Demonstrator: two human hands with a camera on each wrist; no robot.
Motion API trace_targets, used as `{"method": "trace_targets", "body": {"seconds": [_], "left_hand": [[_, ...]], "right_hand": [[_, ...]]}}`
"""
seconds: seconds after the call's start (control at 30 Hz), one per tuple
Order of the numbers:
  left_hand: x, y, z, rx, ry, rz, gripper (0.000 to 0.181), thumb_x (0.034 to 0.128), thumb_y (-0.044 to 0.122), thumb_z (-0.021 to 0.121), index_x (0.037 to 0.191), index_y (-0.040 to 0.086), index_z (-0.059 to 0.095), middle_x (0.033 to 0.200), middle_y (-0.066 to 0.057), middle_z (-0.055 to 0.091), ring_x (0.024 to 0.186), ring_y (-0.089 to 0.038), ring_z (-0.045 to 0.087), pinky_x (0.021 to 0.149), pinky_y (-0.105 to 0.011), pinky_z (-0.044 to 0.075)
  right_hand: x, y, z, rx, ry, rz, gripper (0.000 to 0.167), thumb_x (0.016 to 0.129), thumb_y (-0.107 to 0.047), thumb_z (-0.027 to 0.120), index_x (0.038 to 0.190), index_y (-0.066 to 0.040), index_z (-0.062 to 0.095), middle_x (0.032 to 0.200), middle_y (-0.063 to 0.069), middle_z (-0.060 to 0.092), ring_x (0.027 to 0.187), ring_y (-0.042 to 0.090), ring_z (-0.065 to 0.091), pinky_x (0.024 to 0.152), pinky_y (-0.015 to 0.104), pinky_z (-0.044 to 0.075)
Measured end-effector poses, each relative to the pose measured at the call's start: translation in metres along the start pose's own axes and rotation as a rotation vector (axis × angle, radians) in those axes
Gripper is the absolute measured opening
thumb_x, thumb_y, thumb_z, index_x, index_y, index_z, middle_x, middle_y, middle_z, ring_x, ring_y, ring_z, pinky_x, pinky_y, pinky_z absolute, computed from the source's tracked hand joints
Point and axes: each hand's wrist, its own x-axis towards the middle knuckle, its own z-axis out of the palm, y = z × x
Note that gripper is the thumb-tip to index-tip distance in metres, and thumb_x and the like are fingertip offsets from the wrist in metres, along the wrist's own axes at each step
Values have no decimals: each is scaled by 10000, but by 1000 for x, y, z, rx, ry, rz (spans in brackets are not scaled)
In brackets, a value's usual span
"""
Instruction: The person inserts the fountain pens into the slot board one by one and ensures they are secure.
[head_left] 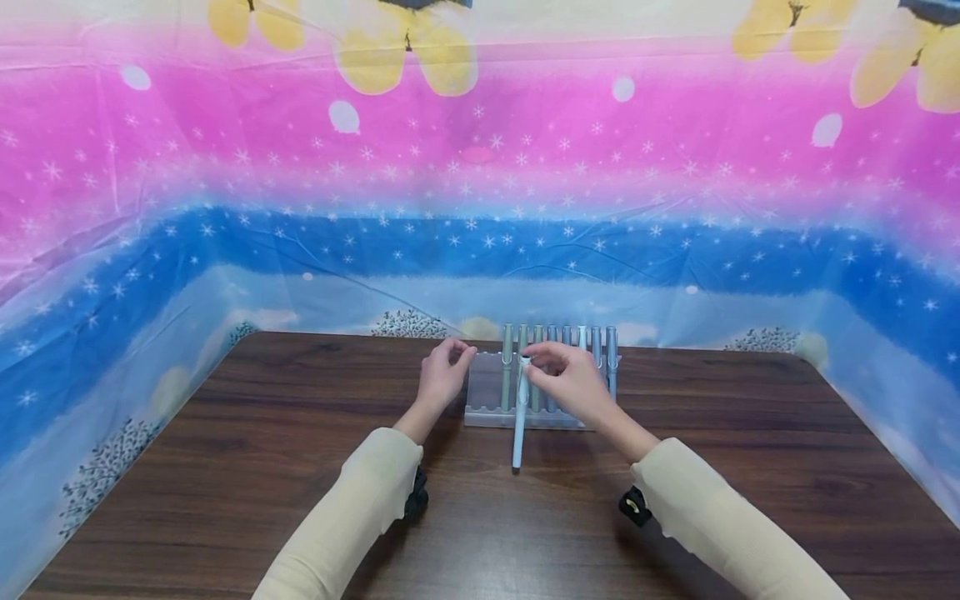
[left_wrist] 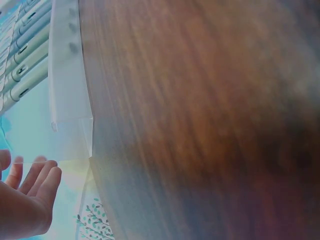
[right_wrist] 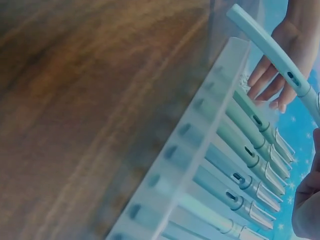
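A clear pen rack point(head_left: 483, 387) stands toward the far side of the table, with several pens in it, from green point(head_left: 507, 367) on the left to blue point(head_left: 612, 367) on the right. At its upper left edge my left hand point(head_left: 444, 371) holds the plastic between thumb and fingers; the left wrist view shows this hand point(left_wrist: 32, 200) at the rack's side. My right hand point(head_left: 573, 383) pinches a pale blue pen point(head_left: 519, 425) near its cap end, in front of the rack, the barrel pointing down. In the right wrist view that pen point(right_wrist: 267, 50) is apart from the rack's ledge point(right_wrist: 192, 135).
Dark wood table point(head_left: 247, 467) extends around the rack. A patterned cloth point(head_left: 480, 242) with snowflakes hangs behind and at both sides. Dark wrist devices point(head_left: 635, 506) sit below the sleeves.
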Motion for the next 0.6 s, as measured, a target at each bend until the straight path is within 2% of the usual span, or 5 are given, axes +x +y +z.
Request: {"method": "trace_targets", "body": {"seconds": [0.27, 0.6], "left_hand": [[0, 0, 0, 4, -3, -9, 195, 882, 226, 541, 884, 35, 580, 914, -108, 611, 890, -246, 554, 775, -377, 414], [1, 0, -1, 3, 0, -1, 188, 880, 219, 544, 880, 35, 579, 905, -109, 613, 880, -251, 554, 777, -384, 408]], "right_hand": [[14, -8, 1, -69, 44, -61, 174, 816, -196, 618, 982, -145, 616, 817, -48, 643, 577, 115, 527, 507, 314, 422], [28, -17, 3, -128, 59, -112, 183, 827, -181, 598, 993, -109, 622, 806, -28, 644, 558, 89, 520, 488, 290, 423]]}}
